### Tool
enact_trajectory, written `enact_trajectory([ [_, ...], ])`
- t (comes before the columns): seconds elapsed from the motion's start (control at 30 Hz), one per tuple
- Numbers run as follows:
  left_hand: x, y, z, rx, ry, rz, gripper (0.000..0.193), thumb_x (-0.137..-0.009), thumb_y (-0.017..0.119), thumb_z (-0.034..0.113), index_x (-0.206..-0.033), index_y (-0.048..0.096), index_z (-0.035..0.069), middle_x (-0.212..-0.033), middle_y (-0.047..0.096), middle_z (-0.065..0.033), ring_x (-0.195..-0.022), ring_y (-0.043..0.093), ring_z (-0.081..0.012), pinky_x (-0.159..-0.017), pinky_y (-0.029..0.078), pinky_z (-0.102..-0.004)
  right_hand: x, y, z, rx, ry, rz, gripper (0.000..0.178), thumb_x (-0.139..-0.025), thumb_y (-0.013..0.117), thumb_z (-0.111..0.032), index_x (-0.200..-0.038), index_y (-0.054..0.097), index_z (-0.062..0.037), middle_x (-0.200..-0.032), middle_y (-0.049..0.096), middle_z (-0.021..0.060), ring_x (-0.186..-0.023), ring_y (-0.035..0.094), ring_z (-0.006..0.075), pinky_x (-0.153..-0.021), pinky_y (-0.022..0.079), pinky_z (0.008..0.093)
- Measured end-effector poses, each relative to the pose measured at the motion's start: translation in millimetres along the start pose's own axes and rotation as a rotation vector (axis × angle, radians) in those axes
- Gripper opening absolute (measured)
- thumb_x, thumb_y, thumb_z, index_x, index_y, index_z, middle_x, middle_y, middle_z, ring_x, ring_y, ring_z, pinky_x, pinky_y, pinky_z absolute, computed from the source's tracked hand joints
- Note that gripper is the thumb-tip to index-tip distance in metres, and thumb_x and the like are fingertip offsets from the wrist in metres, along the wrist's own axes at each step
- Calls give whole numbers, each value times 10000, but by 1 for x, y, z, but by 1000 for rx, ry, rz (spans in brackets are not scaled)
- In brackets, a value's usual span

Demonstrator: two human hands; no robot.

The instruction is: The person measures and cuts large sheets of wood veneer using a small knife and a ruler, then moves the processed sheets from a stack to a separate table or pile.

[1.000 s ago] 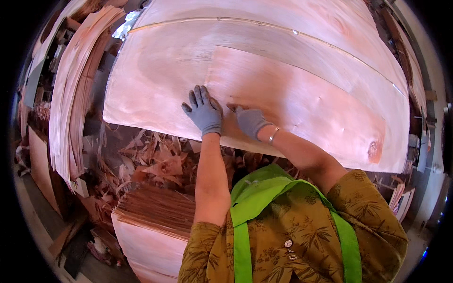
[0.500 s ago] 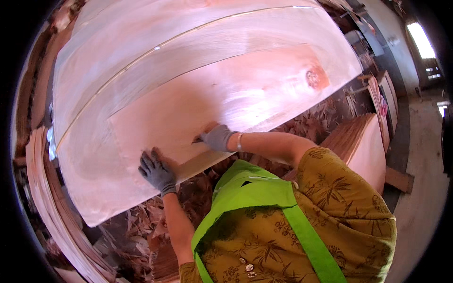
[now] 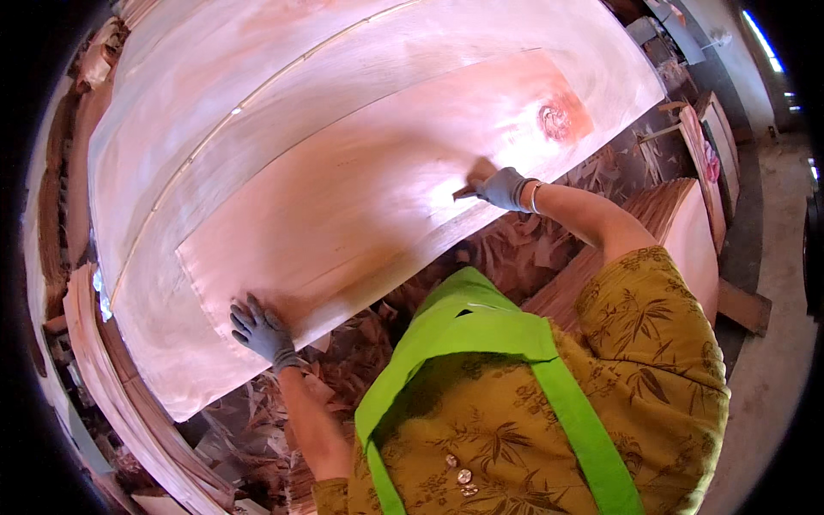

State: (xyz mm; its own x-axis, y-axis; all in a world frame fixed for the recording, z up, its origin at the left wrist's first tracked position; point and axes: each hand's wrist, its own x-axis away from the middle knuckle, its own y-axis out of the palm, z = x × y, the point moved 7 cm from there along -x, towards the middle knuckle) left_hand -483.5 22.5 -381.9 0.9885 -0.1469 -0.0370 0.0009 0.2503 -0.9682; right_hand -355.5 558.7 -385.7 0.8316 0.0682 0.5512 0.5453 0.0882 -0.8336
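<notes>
A long pinkish wood veneer sheet [image 3: 360,180] lies over a larger pale sheet [image 3: 137,343], with a round knot [image 3: 554,123] near its right end. My left hand [image 3: 264,333], in a grey glove, presses on the near left part of the veneer with its fingers spread. Along the near edge, further right, my gloved right hand [image 3: 502,189] grips a small dark tool [image 3: 464,193] resembling a knife. The tool's tip points left at the veneer, and most of it is hidden in the glove.
A thin, pale rod [image 3: 236,112] crosses the stack beyond the veneer. Wood scraps [image 3: 506,236] litter the ground below the near edge. Stacked veneers stand at the left [image 3: 103,378] and right [image 3: 678,215]. A wood block [image 3: 743,307] sticks out at the right.
My right hand has slid right and away along the veneer's near edge with the tool. My left hand has shifted slightly left, still on the veneer. The view has shifted a little.
</notes>
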Motion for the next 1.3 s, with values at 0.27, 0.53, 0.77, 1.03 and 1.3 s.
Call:
enact_trajectory([
  [0.27,3,91,375,345,281,226,618,-931,340,370,-1423,227,12,-1482,182,-219,-1380,154,-356,-1118,94,-486,-42,48,25,-200,-174,300,190,-849,496,-204,-823,618,-61,-798,648,150,-704,631,319,-645,494,425],
  [0.53,-14,100,440,-23,218,165,633,-884,422,354,-1412,268,41,-1472,237,-195,-1351,231,-361,-1100,157,-495,-36,-4,56,-244,-506,135,186,-792,521,-180,-876,636,-62,-847,653,206,-793,655,334,-593,504,472],
  [0.77,-18,106,442,-222,166,66,625,-869,440,303,-1423,263,71,-1483,229,-168,-1365,219,-333,-1096,164,-493,-26,-17,198,-101,-535,90,208,-792,514,-149,-955,612,-65,-866,638,211,-806,641,366,-573,501,480],
  [1.03,-24,112,450,-215,172,28,633,-838,464,240,-1407,278,35,-1472,226,-203,-1354,212,-374,-1096,147,-515,-17,-3,348,-173,-334,266,140,-834,496,-181,-904,574,-88,-859,617,132,-738,637,266,-599,507,356],
  [1.3,-22,112,448,-243,182,36,626,-853,440,254,-1413,271,32,-1472,224,-206,-1353,216,-375,-1093,155,-511,0,-8,472,-4,-175,-9,162,-829,507,-141,-974,553,-84,-819,619,85,-719,626,283,-587,514,332],
])
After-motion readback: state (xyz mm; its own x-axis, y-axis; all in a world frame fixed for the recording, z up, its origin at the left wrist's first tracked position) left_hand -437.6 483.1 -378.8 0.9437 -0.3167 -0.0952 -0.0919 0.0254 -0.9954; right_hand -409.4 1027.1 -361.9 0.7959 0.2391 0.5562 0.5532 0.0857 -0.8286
